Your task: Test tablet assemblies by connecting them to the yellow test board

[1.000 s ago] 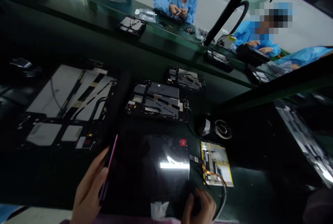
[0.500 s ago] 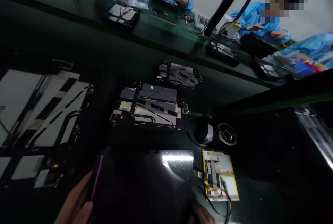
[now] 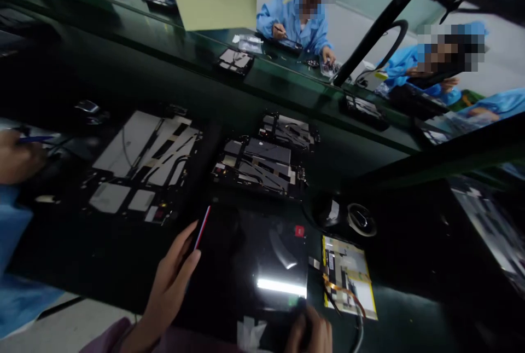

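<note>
A dark glossy tablet [image 3: 250,265] lies screen up on the green bench in front of me, with a red sticker near its top right. My left hand [image 3: 172,282] grips its left edge, thumb on top and fingers along the red-trimmed side. My right hand [image 3: 309,334] rests curled at the tablet's lower right corner, partly cut off by the frame's bottom. Beside that corner lies a yellow-edged circuit board [image 3: 348,279], joined to the tablet by orange and black cables.
Opened tablet chassis [image 3: 260,164] lie beyond, with a larger one [image 3: 143,164] at left. A tape roll [image 3: 361,219] sits right of centre. Another person's hand [image 3: 14,156] holds a pen at far left. Workers in blue coats [image 3: 299,24] sit across the conveyor.
The view tilted back up and shifted, bringing my hands further into frame. My left hand slid up along the tablet's left edge. A hand with a pen appeared at far left.
</note>
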{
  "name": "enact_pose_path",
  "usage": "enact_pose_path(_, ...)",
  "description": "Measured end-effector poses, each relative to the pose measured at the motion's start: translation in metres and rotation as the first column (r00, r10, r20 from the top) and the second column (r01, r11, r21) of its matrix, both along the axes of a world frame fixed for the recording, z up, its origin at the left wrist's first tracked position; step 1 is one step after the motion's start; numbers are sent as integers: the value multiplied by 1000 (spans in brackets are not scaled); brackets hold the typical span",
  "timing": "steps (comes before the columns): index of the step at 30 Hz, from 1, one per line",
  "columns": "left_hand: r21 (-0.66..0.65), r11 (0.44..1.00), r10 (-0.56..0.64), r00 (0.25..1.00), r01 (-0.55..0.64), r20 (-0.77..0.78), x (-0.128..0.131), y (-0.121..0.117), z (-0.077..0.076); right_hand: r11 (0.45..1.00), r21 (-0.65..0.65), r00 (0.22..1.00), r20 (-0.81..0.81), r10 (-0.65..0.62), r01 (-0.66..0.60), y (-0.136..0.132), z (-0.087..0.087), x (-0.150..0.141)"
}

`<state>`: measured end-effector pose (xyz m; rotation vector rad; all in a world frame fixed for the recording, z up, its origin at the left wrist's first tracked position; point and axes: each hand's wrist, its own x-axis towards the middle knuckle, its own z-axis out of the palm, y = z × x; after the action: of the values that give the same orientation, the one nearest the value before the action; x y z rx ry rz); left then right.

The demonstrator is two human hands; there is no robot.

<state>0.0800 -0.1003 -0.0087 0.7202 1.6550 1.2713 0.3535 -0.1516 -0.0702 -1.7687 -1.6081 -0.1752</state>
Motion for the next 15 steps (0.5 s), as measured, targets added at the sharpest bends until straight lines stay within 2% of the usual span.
enact_pose_path(4,44,999,3,1000,-4,23,4,3,0,998,-55,999,38,26,-24,1,5,1)
enact_pose_path(9,162,987,-22,999,16,36,11,5,0,1000,-4,992,127,1,-1,5,12,-1)
enact_pose_path(15,180,984,-7,996,-9,85,8,6,1,1000,12,994,105,-5,4,5,15,-4)
